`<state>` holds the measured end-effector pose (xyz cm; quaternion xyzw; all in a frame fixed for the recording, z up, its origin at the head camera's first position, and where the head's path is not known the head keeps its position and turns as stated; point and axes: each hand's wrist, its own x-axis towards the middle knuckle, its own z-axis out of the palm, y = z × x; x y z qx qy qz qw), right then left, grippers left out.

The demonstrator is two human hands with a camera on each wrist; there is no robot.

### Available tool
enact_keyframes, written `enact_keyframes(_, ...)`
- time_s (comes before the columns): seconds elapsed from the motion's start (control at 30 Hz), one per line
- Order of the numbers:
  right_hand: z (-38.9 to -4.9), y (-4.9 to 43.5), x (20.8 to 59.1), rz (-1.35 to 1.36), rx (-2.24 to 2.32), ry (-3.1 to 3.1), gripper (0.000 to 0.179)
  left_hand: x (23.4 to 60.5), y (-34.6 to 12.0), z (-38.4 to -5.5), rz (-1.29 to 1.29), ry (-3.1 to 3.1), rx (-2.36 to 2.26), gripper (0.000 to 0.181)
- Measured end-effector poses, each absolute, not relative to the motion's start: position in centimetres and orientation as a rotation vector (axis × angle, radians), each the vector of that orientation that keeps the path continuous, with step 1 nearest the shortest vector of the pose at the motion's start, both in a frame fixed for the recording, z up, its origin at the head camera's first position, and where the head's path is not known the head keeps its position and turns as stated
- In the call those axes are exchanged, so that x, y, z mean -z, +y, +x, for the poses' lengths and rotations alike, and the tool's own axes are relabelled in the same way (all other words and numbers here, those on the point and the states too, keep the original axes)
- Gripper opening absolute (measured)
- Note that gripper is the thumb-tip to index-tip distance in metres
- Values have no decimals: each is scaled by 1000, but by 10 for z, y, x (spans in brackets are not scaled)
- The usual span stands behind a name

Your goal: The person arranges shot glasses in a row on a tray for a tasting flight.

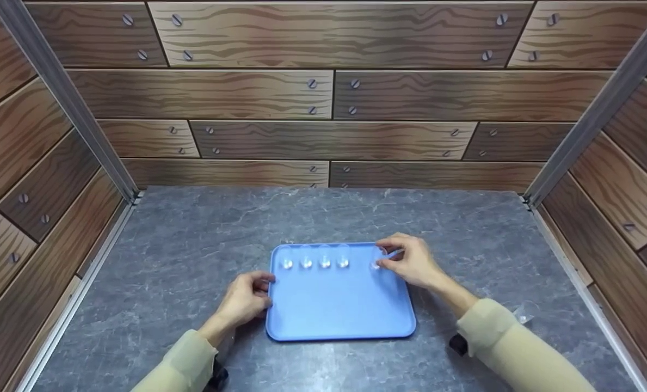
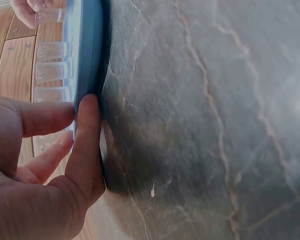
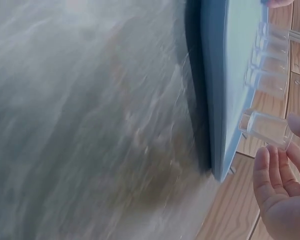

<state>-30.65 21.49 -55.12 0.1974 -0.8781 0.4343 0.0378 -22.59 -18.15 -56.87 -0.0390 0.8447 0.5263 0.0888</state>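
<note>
A blue tray [image 1: 340,305] lies on the table, its left edge gripped by my left hand [image 1: 245,296]. Fingertips of that hand are on the rim and along the outer wall [image 2: 87,122]. Several small clear cups [image 1: 325,258] stand upright in a row along the tray's far left side. With thumb and fingers, my right hand [image 1: 413,261] pinches another clear cup [image 3: 267,129] by its upper part. That cup is upright over the tray's far right corner, apart from the row, its base close to the tray surface.
A small clear object [image 1: 523,316] sits on the grey marbled table [image 1: 192,228], right of the tray and beside the right sleeve. Wood-patterned panels [image 1: 328,92] enclose the table at the back and both sides, with metal posts [image 1: 601,103] at the corners.
</note>
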Motion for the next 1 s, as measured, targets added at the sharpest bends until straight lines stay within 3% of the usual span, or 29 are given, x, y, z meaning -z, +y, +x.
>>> enact_keyframes(1.0,-322,179,558,597,-1364,-2732,35,568,-182,-226,-114,2498,-1575,55)
